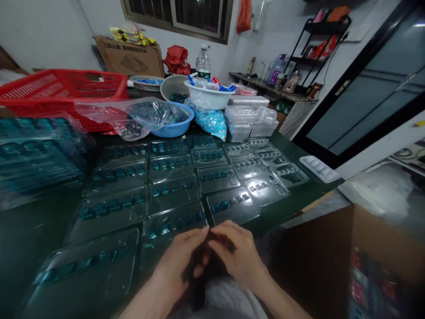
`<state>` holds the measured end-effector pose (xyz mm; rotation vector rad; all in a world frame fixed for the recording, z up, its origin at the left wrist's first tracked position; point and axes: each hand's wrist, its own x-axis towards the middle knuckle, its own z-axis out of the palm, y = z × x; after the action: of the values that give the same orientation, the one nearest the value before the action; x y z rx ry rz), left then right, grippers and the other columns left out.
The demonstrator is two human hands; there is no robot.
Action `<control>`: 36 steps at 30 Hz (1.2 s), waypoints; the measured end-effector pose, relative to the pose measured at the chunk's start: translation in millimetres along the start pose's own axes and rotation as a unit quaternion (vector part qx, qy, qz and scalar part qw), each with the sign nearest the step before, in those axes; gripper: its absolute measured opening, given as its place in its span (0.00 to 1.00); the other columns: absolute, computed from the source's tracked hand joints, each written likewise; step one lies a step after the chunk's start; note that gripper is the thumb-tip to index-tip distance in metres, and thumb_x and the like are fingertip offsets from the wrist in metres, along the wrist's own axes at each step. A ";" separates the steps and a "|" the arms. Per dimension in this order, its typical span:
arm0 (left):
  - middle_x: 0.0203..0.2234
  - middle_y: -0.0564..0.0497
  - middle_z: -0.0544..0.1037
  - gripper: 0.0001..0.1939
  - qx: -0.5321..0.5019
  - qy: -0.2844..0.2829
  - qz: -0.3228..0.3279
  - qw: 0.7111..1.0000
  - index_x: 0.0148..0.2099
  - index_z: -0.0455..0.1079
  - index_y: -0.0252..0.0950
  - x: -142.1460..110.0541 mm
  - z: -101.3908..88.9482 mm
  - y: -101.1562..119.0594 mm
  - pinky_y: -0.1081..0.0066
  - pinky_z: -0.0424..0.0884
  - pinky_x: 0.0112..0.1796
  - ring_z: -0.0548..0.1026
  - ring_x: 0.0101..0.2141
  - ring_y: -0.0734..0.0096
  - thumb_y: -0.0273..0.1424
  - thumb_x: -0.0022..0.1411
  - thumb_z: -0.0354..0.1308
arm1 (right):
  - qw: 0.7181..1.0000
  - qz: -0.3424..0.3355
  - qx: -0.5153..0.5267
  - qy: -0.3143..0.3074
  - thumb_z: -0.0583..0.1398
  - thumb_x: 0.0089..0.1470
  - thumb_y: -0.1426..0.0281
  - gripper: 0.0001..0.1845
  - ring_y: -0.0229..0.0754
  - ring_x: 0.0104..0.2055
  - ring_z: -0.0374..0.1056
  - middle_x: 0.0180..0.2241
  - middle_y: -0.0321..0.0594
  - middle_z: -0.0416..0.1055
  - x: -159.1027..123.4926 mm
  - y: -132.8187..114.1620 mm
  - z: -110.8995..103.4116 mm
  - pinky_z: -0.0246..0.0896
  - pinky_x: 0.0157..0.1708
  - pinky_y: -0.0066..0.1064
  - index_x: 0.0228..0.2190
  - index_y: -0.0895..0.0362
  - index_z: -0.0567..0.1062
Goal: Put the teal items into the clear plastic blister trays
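My left hand (pixel 181 261) and my right hand (pixel 237 254) meet at the near edge of the dark green table (pixel 20 239), fingers curled round a small dark thing (pixel 212 248) between them; blur keeps me from naming it. Just beyond my fingertips lie rows of clear plastic blister trays (pixel 172 192), many holding small teal pieces (pixel 114 204). The nearest trays (pixel 234 204) sit a little past my knuckles.
A stack of filled trays (pixel 36 155) stands at the left. Behind are a red basket (pixel 63 91), a blue bowl (pixel 175 124) with plastic bags, a white bowl (pixel 207 97), empty clear trays (pixel 250 117) and a cardboard box (pixel 131 55). A brown carton (pixel 332 261) stands at my right.
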<state>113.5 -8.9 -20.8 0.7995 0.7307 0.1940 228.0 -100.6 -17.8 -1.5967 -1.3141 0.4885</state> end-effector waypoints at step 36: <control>0.32 0.39 0.73 0.21 -0.110 -0.024 0.046 0.993 0.50 0.59 0.30 -16.0 -15.2 22.3 0.78 0.52 0.14 0.64 0.18 0.78 0.27 0.52 0.48 | 0.958 -0.043 -0.281 -0.042 0.49 0.54 0.72 0.19 0.38 0.32 0.63 0.34 0.40 0.64 39.2 9.4 -34.9 0.57 0.32 0.29 0.49 0.54 0.60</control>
<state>93.9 8.7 -3.8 0.6255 0.6151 0.3323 273.5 -79.3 0.0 -1.9792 -1.6796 0.1276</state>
